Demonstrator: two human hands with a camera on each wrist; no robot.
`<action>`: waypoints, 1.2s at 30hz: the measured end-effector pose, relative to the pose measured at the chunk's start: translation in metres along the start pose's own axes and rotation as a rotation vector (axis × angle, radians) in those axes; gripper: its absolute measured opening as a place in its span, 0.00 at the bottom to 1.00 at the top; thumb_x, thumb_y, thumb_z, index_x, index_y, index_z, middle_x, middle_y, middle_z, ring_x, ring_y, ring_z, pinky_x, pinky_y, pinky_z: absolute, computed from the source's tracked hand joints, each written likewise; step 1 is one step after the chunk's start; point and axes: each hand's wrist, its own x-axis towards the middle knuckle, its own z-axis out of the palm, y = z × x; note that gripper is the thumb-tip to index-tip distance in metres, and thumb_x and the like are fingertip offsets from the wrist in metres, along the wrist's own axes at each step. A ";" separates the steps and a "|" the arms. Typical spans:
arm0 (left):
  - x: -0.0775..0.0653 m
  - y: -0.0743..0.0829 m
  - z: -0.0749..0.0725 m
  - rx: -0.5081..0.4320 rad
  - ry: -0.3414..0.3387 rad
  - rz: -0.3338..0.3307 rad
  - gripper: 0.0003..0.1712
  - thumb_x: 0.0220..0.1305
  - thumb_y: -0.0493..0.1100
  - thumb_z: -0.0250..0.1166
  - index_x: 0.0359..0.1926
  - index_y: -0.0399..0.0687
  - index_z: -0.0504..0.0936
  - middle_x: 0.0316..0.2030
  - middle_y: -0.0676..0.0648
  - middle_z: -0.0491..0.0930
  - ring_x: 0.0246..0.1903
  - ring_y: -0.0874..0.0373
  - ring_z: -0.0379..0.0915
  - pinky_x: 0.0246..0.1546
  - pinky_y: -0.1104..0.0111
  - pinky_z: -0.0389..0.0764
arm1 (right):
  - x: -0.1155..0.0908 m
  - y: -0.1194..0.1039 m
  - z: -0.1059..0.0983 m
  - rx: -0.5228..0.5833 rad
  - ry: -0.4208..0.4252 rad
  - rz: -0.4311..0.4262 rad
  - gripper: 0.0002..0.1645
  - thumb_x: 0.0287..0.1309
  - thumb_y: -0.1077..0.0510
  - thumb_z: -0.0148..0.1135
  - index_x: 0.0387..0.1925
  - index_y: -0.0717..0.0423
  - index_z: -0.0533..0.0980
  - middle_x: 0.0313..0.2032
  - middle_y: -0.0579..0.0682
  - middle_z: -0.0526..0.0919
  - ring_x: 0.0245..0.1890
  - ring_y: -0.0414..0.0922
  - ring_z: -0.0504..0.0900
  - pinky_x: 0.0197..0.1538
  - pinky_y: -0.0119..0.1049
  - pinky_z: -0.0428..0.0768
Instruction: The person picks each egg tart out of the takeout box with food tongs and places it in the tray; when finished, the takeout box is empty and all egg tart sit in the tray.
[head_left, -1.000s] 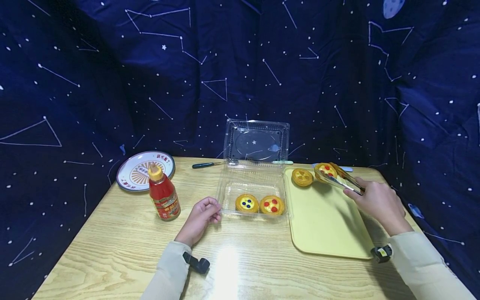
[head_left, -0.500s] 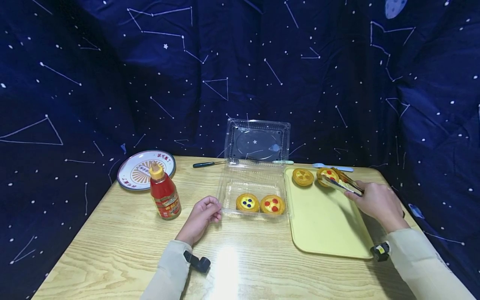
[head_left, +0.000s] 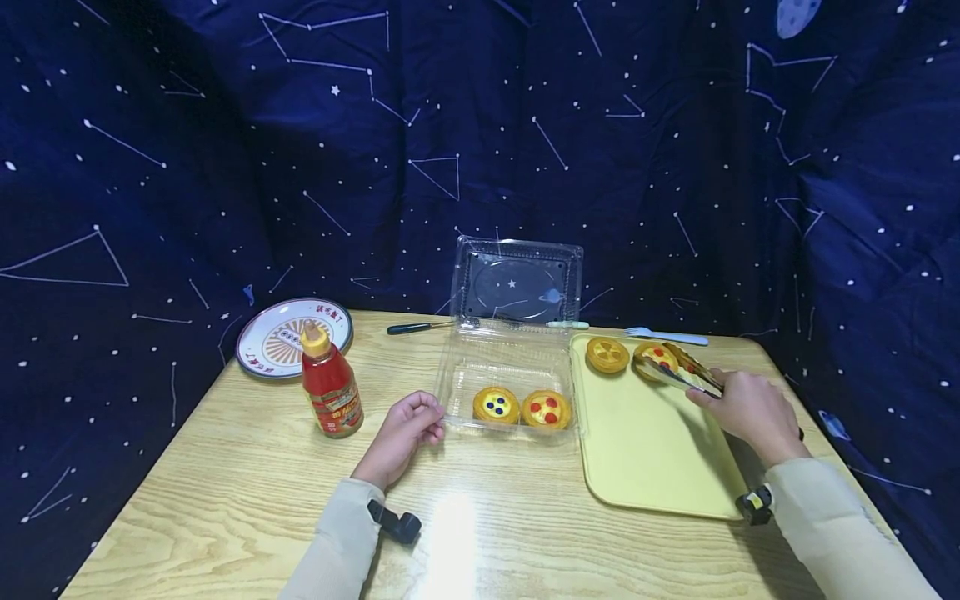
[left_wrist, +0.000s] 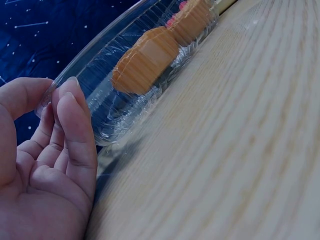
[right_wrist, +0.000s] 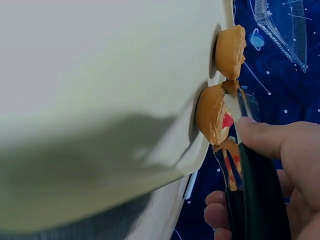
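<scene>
My left hand (head_left: 401, 437) pinches the front left corner of a clear plastic clamshell box (head_left: 459, 375), its lid standing up. Inside sit two tarts: a blue-dotted tart (head_left: 496, 406) and a red-dotted tart (head_left: 546, 409). My right hand (head_left: 753, 412) holds food tongs (right_wrist: 260, 185) with dark handles. The tong tips lie on both sides of another red-dotted tart (right_wrist: 212, 115), which rests on the far part of the yellow tray (head_left: 660, 450). Left of it on the tray is a plain-topped tart (head_left: 607, 356).
On the left stand a red sauce bottle (head_left: 332, 387) with a yellow cap and a patterned plate (head_left: 262, 321). Behind the tray lies a light blue fork (head_left: 667, 335). A dark-handled utensil (head_left: 408, 328) and a pale green handle (head_left: 567, 324) lie near the box lid.
The red-dotted tart at the tongs has come down onto the tray, uncovering the fork behind it. The tongs have since spread a little around it. My left hand keeps its place.
</scene>
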 end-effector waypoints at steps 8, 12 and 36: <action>-0.001 0.000 -0.001 -0.002 0.003 -0.010 0.03 0.70 0.33 0.58 0.37 0.42 0.73 0.29 0.42 0.76 0.26 0.59 0.75 0.26 0.73 0.77 | -0.005 -0.002 -0.003 0.021 -0.019 0.018 0.62 0.52 0.19 0.54 0.62 0.71 0.69 0.45 0.76 0.77 0.35 0.71 0.78 0.23 0.54 0.72; -0.001 0.000 -0.002 -0.002 0.006 -0.005 0.03 0.69 0.33 0.58 0.37 0.42 0.73 0.29 0.42 0.76 0.26 0.59 0.75 0.26 0.74 0.77 | -0.008 -0.005 -0.006 0.026 0.022 0.018 0.57 0.54 0.22 0.57 0.62 0.69 0.69 0.50 0.76 0.75 0.43 0.77 0.74 0.29 0.60 0.72; -0.001 0.001 0.000 0.002 0.001 0.004 0.03 0.70 0.32 0.56 0.37 0.42 0.73 0.29 0.41 0.76 0.26 0.59 0.76 0.26 0.73 0.78 | -0.018 -0.078 -0.017 0.187 0.133 -0.271 0.43 0.56 0.35 0.68 0.62 0.61 0.74 0.36 0.54 0.83 0.26 0.45 0.75 0.28 0.44 0.71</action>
